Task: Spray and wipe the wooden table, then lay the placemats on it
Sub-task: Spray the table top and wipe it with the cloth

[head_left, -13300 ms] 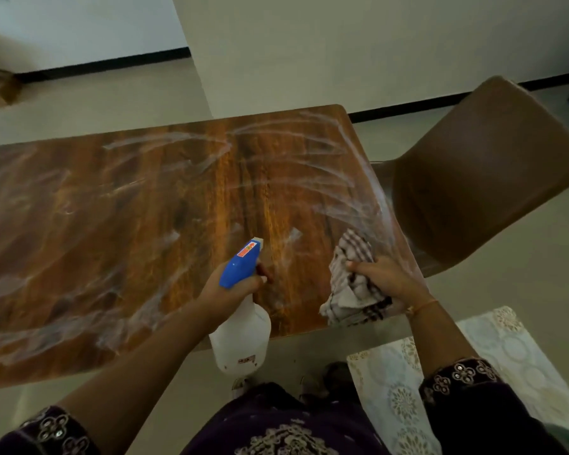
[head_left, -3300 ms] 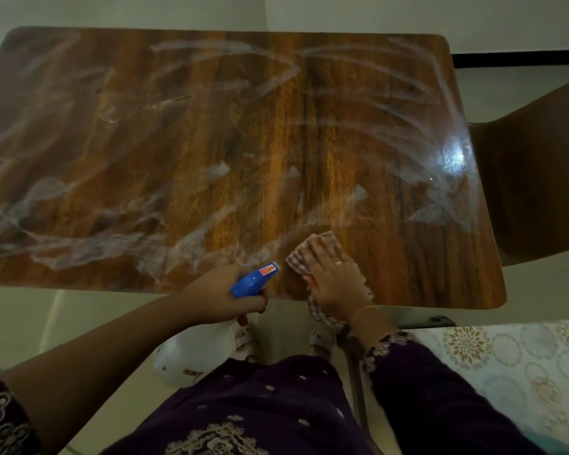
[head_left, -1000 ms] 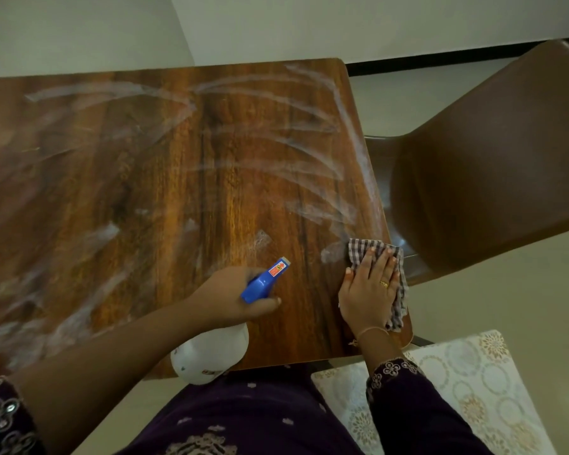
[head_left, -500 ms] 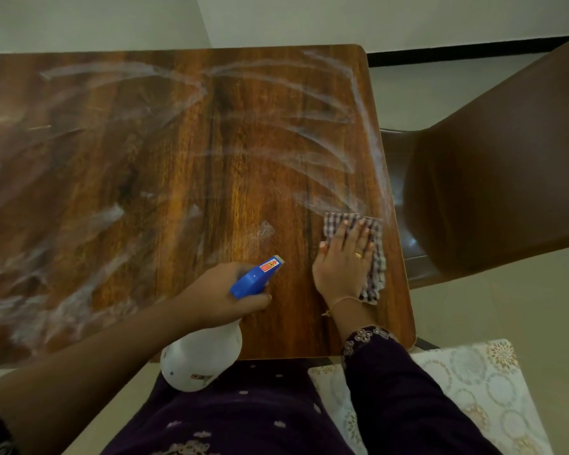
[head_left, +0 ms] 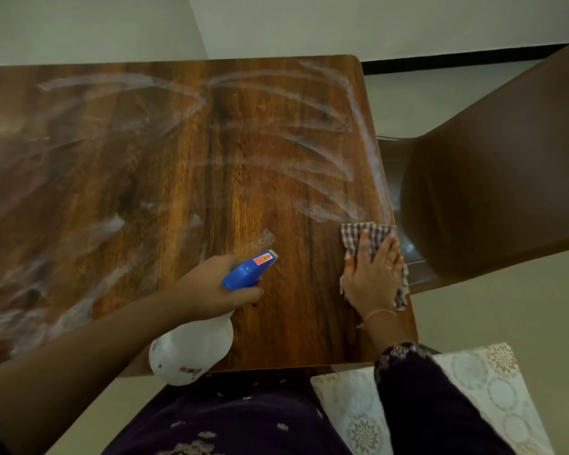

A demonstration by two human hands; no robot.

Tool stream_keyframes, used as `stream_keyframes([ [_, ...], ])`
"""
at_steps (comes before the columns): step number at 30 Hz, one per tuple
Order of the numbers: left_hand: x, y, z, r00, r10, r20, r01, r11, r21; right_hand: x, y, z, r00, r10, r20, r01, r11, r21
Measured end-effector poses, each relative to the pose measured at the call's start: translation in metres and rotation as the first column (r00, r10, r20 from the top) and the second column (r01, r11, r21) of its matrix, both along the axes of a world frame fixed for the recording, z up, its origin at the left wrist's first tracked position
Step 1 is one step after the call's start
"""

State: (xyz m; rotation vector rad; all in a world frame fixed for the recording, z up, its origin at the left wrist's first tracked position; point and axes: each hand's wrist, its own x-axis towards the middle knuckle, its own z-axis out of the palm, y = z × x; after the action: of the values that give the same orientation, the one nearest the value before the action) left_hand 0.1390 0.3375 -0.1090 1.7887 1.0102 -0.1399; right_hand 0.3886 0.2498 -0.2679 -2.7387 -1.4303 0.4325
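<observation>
- Since half a second ago the right hand (head_left: 373, 277) has slid the checked cloth (head_left: 373, 232) outward to the right edge of the bench (head_left: 260, 142). The cloth's right side now hangs just over that edge, where before it lay wholly on the wood.
- The left hand (head_left: 211, 287) and the spray bottle (head_left: 191, 353) have kept almost the same place near the bench's near edge.
- The right hand lies flat on the cloth, fingers straight and close together, pointing to the top of the frame, palm pressing down. A thin bangle (head_left: 376, 313) circles the wrist.
- The left hand is wrapped round the neck of the spray bottle. The blue head points to the upper right, and the white body hangs down over the near edge of the bench at lower centre.
- White streaks (head_left: 309, 133) arc over the upper right and across the left of the bench. Around the two hands the wood shows dark and glossy.
- A brown chair (head_left: 493, 178) stands just beside the bench's right edge, its back filling the right of the frame.
- A pale placemat (head_left: 493, 389) with round floral medallions lies at lower right, below the bench's near right corner. It is partly covered by the dark embroidered sleeve (head_left: 418, 382), and I cannot tell what it rests on.
- Pale floor (head_left: 523, 310) shows between the chair and the placemat.
</observation>
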Motion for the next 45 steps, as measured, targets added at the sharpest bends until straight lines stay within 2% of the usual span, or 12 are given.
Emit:
stream_keyframes([
  [5,-0.012,0.001,-0.001,1.0,0.02,-0.012,-0.02,1.0,-0.009,0.006,0.046,0.002,0.995,-0.087,-0.044,0.087,0.996,-0.011],
  [9,-0.018,0.0,-0.005,0.999,-0.022,-0.029,0.022,1.0,0.014,-0.028,0.064,0.006,0.986,0.163,-0.019,-0.163,0.987,-0.006],
  [13,-0.018,0.0,-0.007,1.0,-0.016,-0.013,0.016,1.0,0.001,-0.063,0.057,0.005,0.901,0.425,-0.084,-0.422,0.905,0.052],
  [15,-0.019,0.002,-0.006,1.0,-0.014,-0.016,0.014,1.0,-0.006,-0.052,0.045,0.003,0.88,0.466,-0.091,-0.461,0.884,0.076],
  [18,-0.02,0.002,-0.005,0.999,-0.04,-0.026,0.04,0.999,0.021,-0.014,0.033,0.002,0.961,0.273,-0.037,-0.268,0.958,0.099],
  [21,-0.024,0.003,-0.003,0.998,-0.051,-0.042,0.052,0.998,0.029,0.022,0.043,0.002,0.998,0.064,0.007,-0.064,0.997,0.034],
  [24,-0.03,0.008,-0.002,0.999,-0.022,-0.049,0.023,0.999,0.025,0.031,0.066,0.001,0.999,-0.02,-0.031,0.019,1.0,-0.02],
  [27,-0.029,0.008,-0.001,0.999,0.008,-0.042,-0.003,0.994,0.108,0.024,0.08,0.001,0.996,-0.079,-0.042,0.078,0.996,-0.038],
  [32,-0.027,0.014,-0.001,0.998,0.018,-0.054,-0.01,0.989,0.149,0.018,0.08,0.005,0.997,-0.069,-0.027,0.067,0.996,-0.054],
  [38,-0.035,0.012,0.002,0.999,0.045,-0.03,-0.042,0.995,0.094,-0.047,0.099,0.007,0.982,0.187,-0.033,-0.188,0.982,-0.034],
  [43,-0.042,0.014,0.005,0.994,0.105,-0.022,-0.102,0.99,0.092,-0.133,0.094,0.008,0.855,0.496,-0.152,-0.489,0.868,0.08],
  [45,-0.043,0.017,0.008,0.994,0.11,-0.026,-0.107,0.989,0.098,-0.131,0.083,0.006,0.838,0.52,-0.163,-0.509,0.854,0.109],
])
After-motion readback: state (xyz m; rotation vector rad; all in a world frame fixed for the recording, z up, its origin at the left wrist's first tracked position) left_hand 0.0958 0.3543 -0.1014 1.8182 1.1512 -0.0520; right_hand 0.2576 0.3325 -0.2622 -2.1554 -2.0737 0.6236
